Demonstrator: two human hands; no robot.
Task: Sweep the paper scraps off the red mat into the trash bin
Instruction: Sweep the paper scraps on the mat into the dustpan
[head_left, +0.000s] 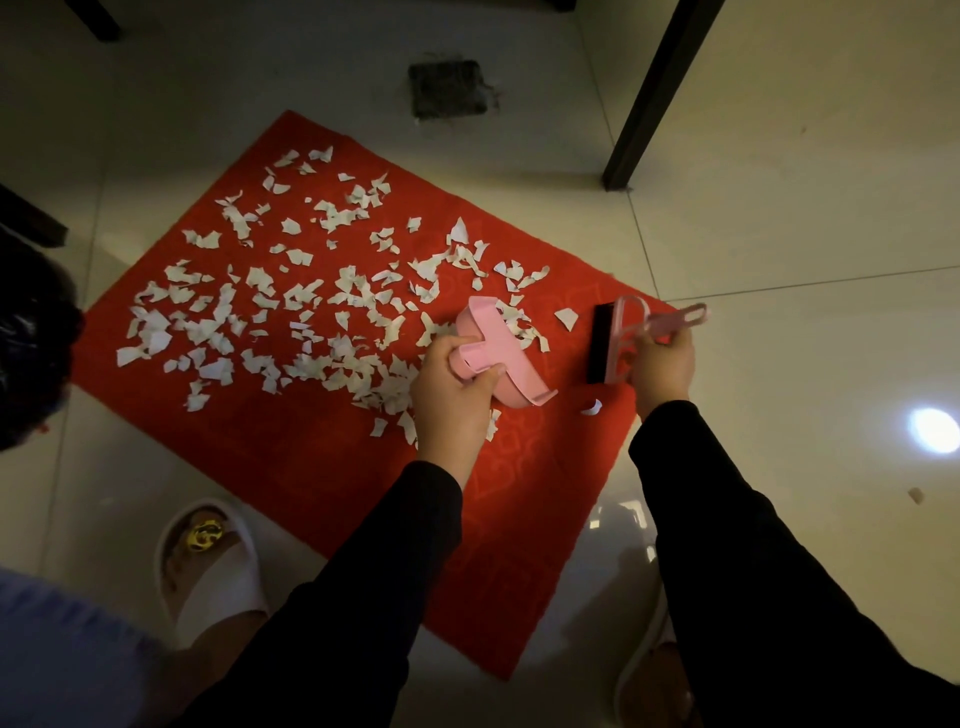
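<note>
A red mat (322, 467) lies on the tiled floor, strewn with several white paper scraps (270, 312). My left hand (452, 395) grips the handle of a pink dustpan (501, 353), held tilted over the mat's right part, with scraps by its mouth. My right hand (662, 364) holds the pink handle of a small brush (618, 343) with black bristles, at the mat's right edge. A single scrap (565, 317) lies between dustpan and brush, another (592, 408) below the brush. A black bag, perhaps the trash bin (31, 353), shows at the left edge.
A dark table leg (649, 104) stands on the floor at the upper right. A floor drain (449, 88) sits beyond the mat. My foot in a white slipper (208, 566) rests at the mat's near left edge; another slipper (644, 670) shows at the bottom right.
</note>
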